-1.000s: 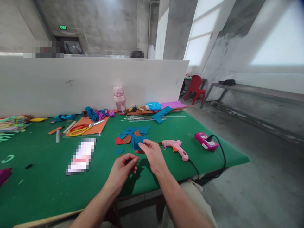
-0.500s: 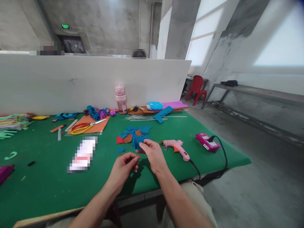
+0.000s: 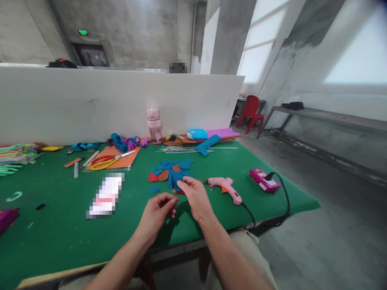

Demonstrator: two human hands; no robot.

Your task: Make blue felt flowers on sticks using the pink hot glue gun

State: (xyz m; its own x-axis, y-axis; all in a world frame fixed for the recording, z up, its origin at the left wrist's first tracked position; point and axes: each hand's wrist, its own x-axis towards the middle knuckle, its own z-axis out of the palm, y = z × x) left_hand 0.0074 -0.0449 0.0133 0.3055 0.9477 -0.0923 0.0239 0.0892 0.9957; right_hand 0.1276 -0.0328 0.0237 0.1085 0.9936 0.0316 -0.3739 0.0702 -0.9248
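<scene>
My right hand [image 3: 196,198] pinches a blue felt piece [image 3: 174,180] between thumb and fingers, just above the green table. My left hand [image 3: 159,209] is close beside it, lower and to the left, thumb and fingertips pressed together. Anything in that pinch is too small or too hidden to make out. Behind the held piece, a loose pile of blue felt pieces [image 3: 166,163] lies with a red felt piece [image 3: 152,177] and a brown felt piece [image 3: 163,175]. A pink hot glue gun [image 3: 223,183] rests on its side to the right of my right hand.
Scissors [image 3: 105,162] lie on an orange sheet [image 3: 128,161] at the left. A purple power strip [image 3: 264,180] with a black cable sits near the right edge. A pink bottle [image 3: 155,125] stands against the white partition [image 3: 121,100]. Thin wires [image 3: 178,149] lie behind the felt pile.
</scene>
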